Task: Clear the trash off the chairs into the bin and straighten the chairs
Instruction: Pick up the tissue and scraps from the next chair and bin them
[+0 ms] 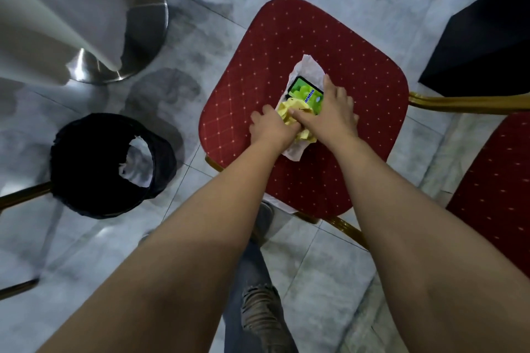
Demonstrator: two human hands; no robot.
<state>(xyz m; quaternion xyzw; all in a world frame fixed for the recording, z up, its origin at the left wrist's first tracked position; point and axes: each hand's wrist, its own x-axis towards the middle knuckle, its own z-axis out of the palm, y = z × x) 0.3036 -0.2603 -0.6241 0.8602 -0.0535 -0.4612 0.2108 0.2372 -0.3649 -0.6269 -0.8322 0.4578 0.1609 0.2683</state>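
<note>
A red padded chair seat [286, 51] with a gold frame fills the middle of the view. On it lies a pile of trash: a white tissue [308, 67], a green candy packet [305, 92] and crumpled yellow paper [292, 110]. My left hand [268, 127] presses on the pile's left side, fingers curled into the yellow paper. My right hand [334, 113] covers the right side, over the packet and the tissue. A black-lined bin [94, 163] stands on the floor to the left, with white paper inside it.
A second red chair seat [499, 195] sits at the right edge. A draped table with a round metal base [137, 37] stands at the upper left. A dark cabinet [487, 46] is at the upper right. My leg in ripped jeans is below on grey tiles.
</note>
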